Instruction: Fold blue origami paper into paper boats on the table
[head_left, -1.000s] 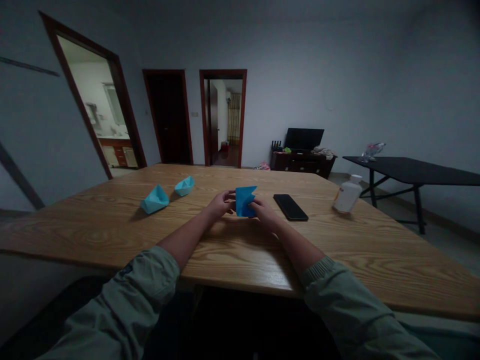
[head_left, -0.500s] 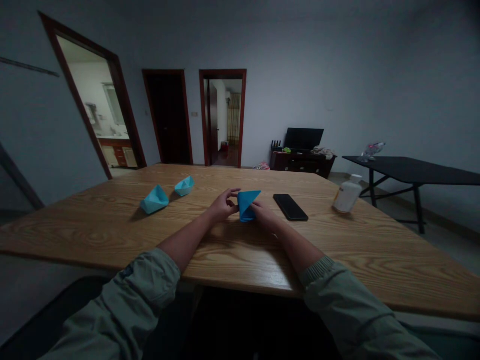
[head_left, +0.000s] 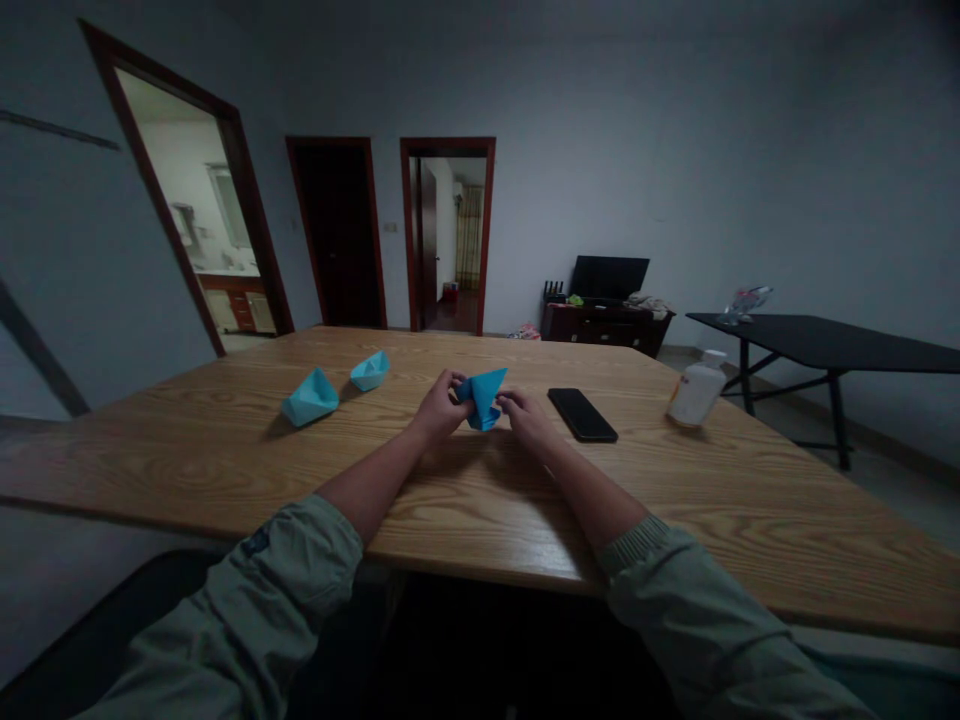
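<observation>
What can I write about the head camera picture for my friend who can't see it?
A person's left hand and right hand hold folded blue paper above a wooden table. Two pale blue paper boats sit to the left; a black smartphone and white plastic bottle sit to the right.

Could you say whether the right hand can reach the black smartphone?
Probably yes: only wooden tabletop lies between the right hand and the black smartphone, though its fingers are on the folded blue paper.
</observation>
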